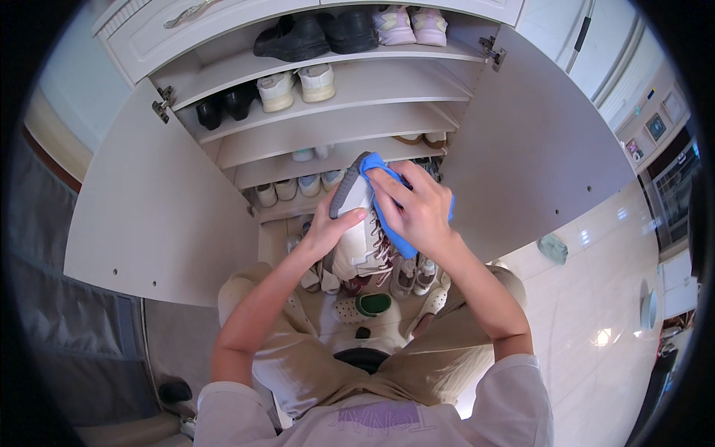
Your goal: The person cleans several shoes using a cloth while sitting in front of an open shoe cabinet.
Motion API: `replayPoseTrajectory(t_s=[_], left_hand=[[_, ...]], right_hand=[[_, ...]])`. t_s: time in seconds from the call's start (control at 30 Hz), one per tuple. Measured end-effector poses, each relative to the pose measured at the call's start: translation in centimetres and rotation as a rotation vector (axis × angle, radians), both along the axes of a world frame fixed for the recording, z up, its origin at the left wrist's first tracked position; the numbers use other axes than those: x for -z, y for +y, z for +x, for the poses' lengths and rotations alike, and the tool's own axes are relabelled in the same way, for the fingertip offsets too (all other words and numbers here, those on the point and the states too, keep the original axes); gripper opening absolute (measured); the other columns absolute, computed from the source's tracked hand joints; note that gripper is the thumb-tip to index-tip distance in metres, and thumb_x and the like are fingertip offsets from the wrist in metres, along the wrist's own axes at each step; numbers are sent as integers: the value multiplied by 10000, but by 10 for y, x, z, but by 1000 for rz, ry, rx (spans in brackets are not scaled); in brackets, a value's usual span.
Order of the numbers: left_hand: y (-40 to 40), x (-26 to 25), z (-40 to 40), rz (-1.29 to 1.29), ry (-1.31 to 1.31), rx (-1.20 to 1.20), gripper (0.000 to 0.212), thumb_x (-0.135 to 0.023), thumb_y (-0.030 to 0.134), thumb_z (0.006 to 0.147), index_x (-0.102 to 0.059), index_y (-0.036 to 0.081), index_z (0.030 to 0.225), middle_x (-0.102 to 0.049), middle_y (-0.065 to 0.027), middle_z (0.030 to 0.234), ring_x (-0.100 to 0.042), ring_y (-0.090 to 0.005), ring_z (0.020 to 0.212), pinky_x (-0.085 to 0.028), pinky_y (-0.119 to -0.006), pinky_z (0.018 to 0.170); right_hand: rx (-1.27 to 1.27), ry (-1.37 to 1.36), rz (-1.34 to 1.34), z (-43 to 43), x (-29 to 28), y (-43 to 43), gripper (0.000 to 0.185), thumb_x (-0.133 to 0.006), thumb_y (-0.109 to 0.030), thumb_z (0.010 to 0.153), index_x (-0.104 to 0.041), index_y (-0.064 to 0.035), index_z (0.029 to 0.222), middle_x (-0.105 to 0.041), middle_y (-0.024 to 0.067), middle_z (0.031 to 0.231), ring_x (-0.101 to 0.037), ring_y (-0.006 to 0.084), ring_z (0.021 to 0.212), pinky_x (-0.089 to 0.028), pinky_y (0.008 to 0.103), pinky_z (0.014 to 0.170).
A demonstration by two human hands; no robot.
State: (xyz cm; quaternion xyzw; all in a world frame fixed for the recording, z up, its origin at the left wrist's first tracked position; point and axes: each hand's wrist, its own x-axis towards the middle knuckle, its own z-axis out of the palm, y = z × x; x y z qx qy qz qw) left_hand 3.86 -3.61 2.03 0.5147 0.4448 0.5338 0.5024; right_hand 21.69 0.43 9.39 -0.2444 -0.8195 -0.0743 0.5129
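A white sneaker (353,246) with a dark grey sole and dark red-and-white laces is held up between my knees, before the open shoe cabinet. My left hand (330,228) grips it from the left, its thumb on the white upper. Bunched in my right hand (416,204) is a blue cloth (399,232). The fingers press the cloth against the shoe's upper end, close to the sole's edge. Part of the cloth hangs down beside the laces. My right hand hides some of the shoe's right side.
Cabinet doors stand open at left (162,207) and right (530,139). Black shoes (293,39) and white sneakers (317,82) sit on the shelves. Several shoes and a cream clog with green lining (357,308) lie on the floor. A pale green cloth (553,248) lies at right.
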Motion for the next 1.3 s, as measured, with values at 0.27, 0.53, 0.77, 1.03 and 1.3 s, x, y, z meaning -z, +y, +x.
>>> replayPoseTrajectory(t_s=[0.27, 0.53, 0.77, 1.03, 1.3], left_hand=[[-5, 2, -1, 42, 58, -37, 749, -743, 263, 748, -437, -32, 1365, -576, -100, 1222, -532, -179, 1125, -411, -316, 981], [-8, 11, -14, -15, -246, 84, 772, -722, 286, 707, -433, 3, 1365, -562, -99, 1254, -527, -195, 1140, -416, -354, 993], [-8, 25, -20, -139, -522, 236, 784, -708, 281, 717, -411, 11, 1391, -555, -126, 1281, -530, -237, 1186, -430, -382, 1009], [-3, 30, -22, -104, -328, 205, 830, -712, 262, 693, -383, 15, 1414, -527, -126, 1323, -507, -246, 1214, -400, -392, 1040], [-11, 19, -33, -259, -519, 228, 897, -718, 398, 648, -412, -35, 1371, -581, -192, 1246, -605, -310, 1097, -501, -425, 965]], right_hand=[[56, 57, -151, 2, 3, 6, 199, -715, -117, 799, -721, -113, 998, -630, 49, 828, -618, 207, 607, -494, 315, 525], [38, 165, -407, 13, 8, 22, 172, -696, -181, 840, -719, -110, 994, -631, 50, 824, -622, 227, 615, -498, 329, 555], [-173, 178, -170, 14, -5, 7, 187, -724, -31, 784, -726, -63, 968, -641, 90, 854, -608, 163, 638, -484, 266, 565], [-133, 13, -19, 11, -12, 1, 210, -740, -102, 739, -731, -149, 944, -628, 17, 826, -605, 177, 621, -475, 297, 491], [-143, 34, -186, 9, 4, 7, 149, -726, -89, 787, -724, -95, 936, -636, 53, 824, -606, 186, 585, -488, 296, 499]])
